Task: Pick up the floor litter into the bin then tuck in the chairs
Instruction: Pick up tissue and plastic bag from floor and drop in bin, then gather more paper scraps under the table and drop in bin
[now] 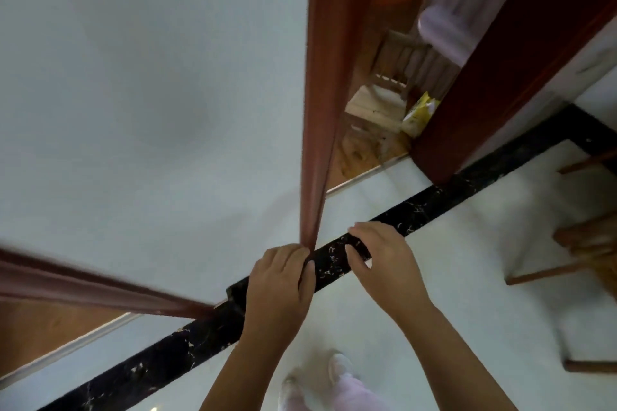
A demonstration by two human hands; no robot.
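Note:
My left hand (280, 280) is held out in front of me above the black skirting strip (434, 207). Its fingers are curled in, no object shows in it, and its palm is hidden. My right hand (384, 260) hovers beside it over the same strip with loosely curled fingers, the thumb apart, nothing between them. A yellow and white packet (419, 112) lies on the wooden floor beyond the doorway. It sits beside a small wooden chair (377, 100). More wooden chair legs (567, 269) stand on the pale tiles at the right.
A white wall (150, 93) fills the left, with brown door frames (329, 77) on either side of it. A dark red door (500, 70) stands open at the right of the doorway. My white shoes (337, 370) are on the tiles below. No bin is in view.

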